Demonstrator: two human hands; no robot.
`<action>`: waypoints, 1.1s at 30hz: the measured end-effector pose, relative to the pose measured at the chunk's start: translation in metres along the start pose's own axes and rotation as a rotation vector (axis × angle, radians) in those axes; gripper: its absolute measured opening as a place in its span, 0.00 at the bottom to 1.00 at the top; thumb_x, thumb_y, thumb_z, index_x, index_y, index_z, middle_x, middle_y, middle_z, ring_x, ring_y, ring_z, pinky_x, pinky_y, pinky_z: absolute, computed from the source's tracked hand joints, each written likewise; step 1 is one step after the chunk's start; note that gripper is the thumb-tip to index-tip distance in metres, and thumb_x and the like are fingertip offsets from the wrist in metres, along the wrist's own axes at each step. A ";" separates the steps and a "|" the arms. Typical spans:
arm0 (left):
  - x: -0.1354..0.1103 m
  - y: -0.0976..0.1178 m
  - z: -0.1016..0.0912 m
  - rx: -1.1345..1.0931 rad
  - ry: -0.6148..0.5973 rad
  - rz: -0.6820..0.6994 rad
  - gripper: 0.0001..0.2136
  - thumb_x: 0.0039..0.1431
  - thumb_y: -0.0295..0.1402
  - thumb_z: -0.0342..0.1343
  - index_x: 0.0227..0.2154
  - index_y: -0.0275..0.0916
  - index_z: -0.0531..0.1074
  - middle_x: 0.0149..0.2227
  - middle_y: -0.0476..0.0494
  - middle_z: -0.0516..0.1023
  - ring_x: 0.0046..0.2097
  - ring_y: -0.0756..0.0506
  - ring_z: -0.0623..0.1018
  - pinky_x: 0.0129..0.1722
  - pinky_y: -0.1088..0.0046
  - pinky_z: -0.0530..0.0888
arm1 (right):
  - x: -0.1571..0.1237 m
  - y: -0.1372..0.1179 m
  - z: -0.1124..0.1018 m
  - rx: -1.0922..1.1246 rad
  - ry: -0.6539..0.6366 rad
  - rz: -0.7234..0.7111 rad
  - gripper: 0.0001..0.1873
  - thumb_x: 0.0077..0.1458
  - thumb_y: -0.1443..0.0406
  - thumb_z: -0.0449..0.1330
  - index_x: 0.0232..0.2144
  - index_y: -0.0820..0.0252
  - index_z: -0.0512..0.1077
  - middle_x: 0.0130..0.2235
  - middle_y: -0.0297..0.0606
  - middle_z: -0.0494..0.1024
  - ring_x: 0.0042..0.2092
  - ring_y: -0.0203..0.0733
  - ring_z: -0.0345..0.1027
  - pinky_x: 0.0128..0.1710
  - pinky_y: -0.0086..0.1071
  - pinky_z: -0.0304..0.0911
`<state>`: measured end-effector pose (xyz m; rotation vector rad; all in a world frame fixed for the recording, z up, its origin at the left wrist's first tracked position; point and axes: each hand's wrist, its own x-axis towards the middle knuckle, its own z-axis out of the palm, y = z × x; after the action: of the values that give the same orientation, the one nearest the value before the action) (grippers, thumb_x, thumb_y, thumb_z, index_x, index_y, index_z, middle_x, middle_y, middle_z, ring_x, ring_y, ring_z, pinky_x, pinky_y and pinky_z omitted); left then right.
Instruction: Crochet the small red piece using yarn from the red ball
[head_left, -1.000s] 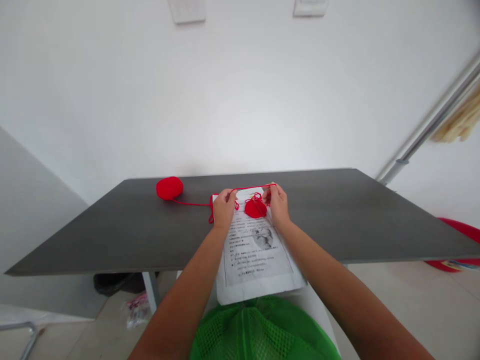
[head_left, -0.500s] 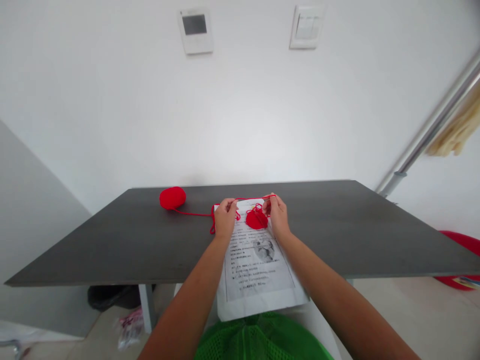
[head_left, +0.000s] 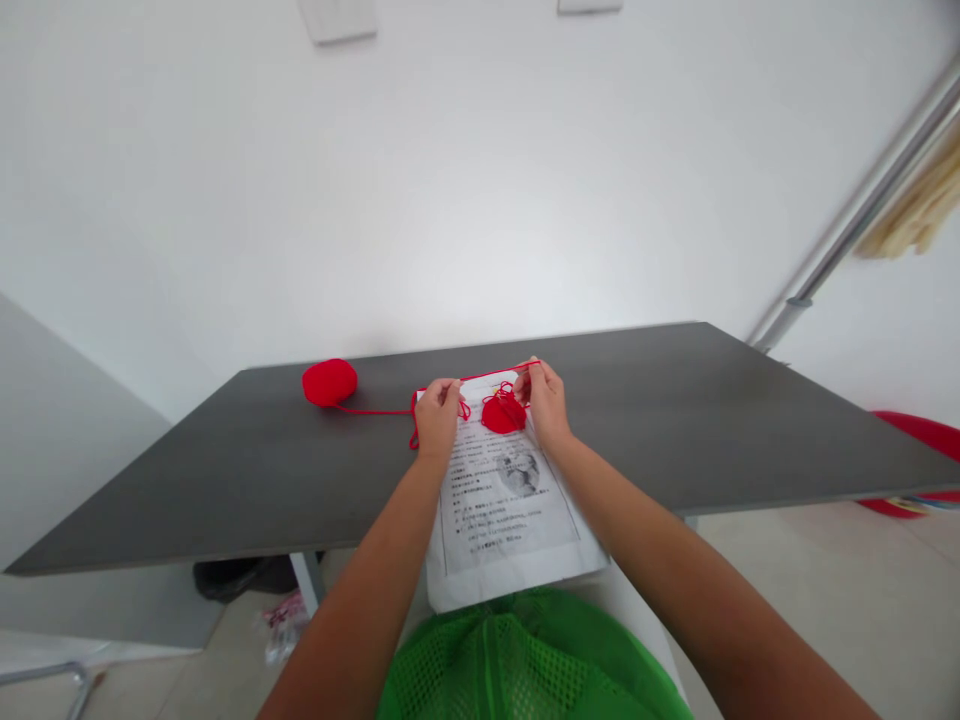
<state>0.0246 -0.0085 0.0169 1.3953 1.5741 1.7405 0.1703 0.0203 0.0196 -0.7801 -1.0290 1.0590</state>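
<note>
A strand of red yarn (head_left: 491,374) stretches between my two hands above a printed sheet of paper (head_left: 491,540). My left hand (head_left: 439,412) pinches the yarn near the sheet's left edge, with short red loops beside its fingers. Over at the sheet's upper right, my right hand (head_left: 545,398) is closed on the other stretch of yarn. Between the hands a small round red yarn piece (head_left: 504,412) with loose loops lies against the paper. A red ball of yarn (head_left: 330,382) rests on the table to the left, its strand running toward my left hand.
The dark grey table (head_left: 697,420) stands against a white wall. A green mesh bag (head_left: 525,660) is in front of my body, below the sheet. On the right are a red round object (head_left: 922,435) and a metal pole (head_left: 862,220). Dark bags lie under the table.
The camera view has tilted down and turned slightly, so the wall devices have shifted upward. Both hands keep hold of the yarn in nearly the same pose.
</note>
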 end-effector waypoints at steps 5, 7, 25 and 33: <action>0.000 0.002 -0.001 0.011 0.010 0.002 0.08 0.51 0.37 0.53 0.25 0.38 0.70 0.19 0.53 0.68 0.19 0.53 0.66 0.21 0.77 0.64 | -0.002 -0.003 -0.002 0.021 0.018 -0.014 0.18 0.54 0.52 0.52 0.22 0.58 0.65 0.16 0.27 0.66 0.17 0.29 0.55 0.17 0.24 0.51; 0.000 0.003 -0.001 0.009 0.010 -0.003 0.08 0.51 0.36 0.52 0.24 0.38 0.70 0.19 0.53 0.68 0.19 0.53 0.66 0.22 0.77 0.64 | -0.002 -0.003 -0.001 0.025 0.014 -0.004 0.18 0.55 0.53 0.51 0.23 0.59 0.66 0.16 0.27 0.65 0.17 0.30 0.55 0.17 0.24 0.51; 0.001 0.003 0.001 0.001 -0.003 0.015 0.08 0.52 0.37 0.51 0.28 0.38 0.71 0.22 0.52 0.71 0.22 0.53 0.69 0.25 0.78 0.66 | -0.002 0.009 -0.002 -0.100 -0.032 0.013 0.20 0.54 0.50 0.50 0.24 0.59 0.66 0.17 0.26 0.64 0.17 0.28 0.54 0.17 0.23 0.51; 0.001 -0.002 0.005 0.013 -0.010 0.029 0.07 0.53 0.35 0.51 0.26 0.38 0.71 0.22 0.51 0.72 0.26 0.51 0.71 0.29 0.78 0.67 | -0.004 0.005 -0.004 -0.136 -0.024 0.002 0.19 0.57 0.52 0.49 0.25 0.60 0.66 0.18 0.27 0.64 0.17 0.28 0.55 0.17 0.23 0.52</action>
<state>0.0276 -0.0046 0.0145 1.4377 1.5705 1.7403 0.1719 0.0178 0.0129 -0.8801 -1.1299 1.0097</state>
